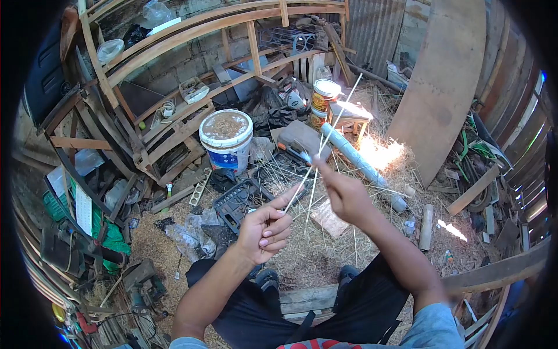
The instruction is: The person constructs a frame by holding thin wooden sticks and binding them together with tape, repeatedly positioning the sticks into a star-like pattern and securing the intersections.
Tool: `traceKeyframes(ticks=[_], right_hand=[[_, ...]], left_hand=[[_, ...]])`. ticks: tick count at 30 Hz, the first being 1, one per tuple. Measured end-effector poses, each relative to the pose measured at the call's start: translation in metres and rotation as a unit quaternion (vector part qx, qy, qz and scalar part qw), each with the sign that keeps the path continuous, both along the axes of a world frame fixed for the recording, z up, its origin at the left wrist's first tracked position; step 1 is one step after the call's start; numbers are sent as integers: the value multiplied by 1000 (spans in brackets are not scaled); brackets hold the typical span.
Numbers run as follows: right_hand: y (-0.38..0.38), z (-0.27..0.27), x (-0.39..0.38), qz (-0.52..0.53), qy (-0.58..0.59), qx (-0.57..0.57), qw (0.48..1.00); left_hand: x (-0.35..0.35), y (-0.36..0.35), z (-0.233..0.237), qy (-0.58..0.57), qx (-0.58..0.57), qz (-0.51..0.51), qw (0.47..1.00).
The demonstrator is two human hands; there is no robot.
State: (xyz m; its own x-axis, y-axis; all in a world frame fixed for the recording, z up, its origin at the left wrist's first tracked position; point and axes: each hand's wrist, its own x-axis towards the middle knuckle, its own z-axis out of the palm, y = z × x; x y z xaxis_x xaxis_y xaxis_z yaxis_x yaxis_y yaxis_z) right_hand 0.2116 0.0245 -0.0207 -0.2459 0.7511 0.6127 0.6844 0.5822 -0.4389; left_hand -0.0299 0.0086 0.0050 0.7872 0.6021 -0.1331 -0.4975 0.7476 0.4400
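Note:
My left hand (267,231) is closed on a long thin pale stick (351,93), which slants up and away to the right. At the point where that stick meets a second thin pale stick (311,198), my right hand (344,195) has its fingertips pinched. The second stick stands steeper and runs down below those fingertips. Exactly how the right fingers grip it is partly hidden by the hand. Below both hands, a flat brownish piece (329,220) lies on the straw-covered ground between my feet.
A white bucket (225,152) stands ahead on the left, near an open tool case (237,203). A blue-grey pipe (354,155) lies ahead on the right, beside a small wooden stool (350,112) and stacked paint cans (325,96). A large board (444,87) leans right.

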Motion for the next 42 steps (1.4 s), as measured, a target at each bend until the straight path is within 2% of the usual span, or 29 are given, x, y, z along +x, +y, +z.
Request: traceKeyframes(ticks=[5, 8, 9, 10, 11, 13, 16, 17, 20, 21, 24, 25, 29, 32, 34, 41, 42], right_hand=[[24, 7, 57, -141, 104, -62, 983], [17, 16, 60, -141, 148, -88, 975], [13, 9, 52, -96, 150, -99, 979], [11, 7, 37, -24, 128, -44, 991], [-2, 7, 24, 6, 56, -82, 995], [-12, -6, -5, 100, -43, -31, 994], [-26, 4, -20, 120, -44, -72, 989], [-16, -5, -14, 70, -57, -51, 995], [1, 4, 6, -7, 42, -40, 998], [1, 5, 9, 14, 44, -11, 999], [-15, 6, -2, 105, -60, -32, 992], [-18, 4, -6, 88, -75, -64, 991], [1, 2, 9, -14, 85, -104, 991], [5, 8, 25, -29, 111, -144, 983], [-4, 12, 18, 10, 83, -144, 986], [-30, -2, -21, 175, -30, -95, 980], [-31, -3, -23, 167, -41, -90, 981]], left_hand=[[-2, -1, -6, 5, 20, -58, 998], [1, -1, -6, 24, 31, -26, 999], [1, 0, -6, 20, 22, -10, 999], [2, 2, -6, 17, 12, 5, 1000], [3, 4, -6, 15, 3, 20, 1000], [5, 6, -5, 21, -2, 32, 999], [6, 6, -5, 19, -2, 39, 999], [4, 5, -5, 12, 11, 30, 999], [5, 1, -3, 24, 37, 13, 999], [5, 0, -3, 36, 42, 8, 998], [5, 1, -6, 45, 43, 18, 998], [6, 2, -6, 44, 43, 24, 998], [15, 0, -8, 71, 57, 42, 995], [20, -2, -9, 92, 101, 57, 989], [21, -2, -11, 104, 117, 60, 986], [18, 0, -6, 72, 59, 58, 994], [17, 1, -6, 68, 53, 57, 995]])
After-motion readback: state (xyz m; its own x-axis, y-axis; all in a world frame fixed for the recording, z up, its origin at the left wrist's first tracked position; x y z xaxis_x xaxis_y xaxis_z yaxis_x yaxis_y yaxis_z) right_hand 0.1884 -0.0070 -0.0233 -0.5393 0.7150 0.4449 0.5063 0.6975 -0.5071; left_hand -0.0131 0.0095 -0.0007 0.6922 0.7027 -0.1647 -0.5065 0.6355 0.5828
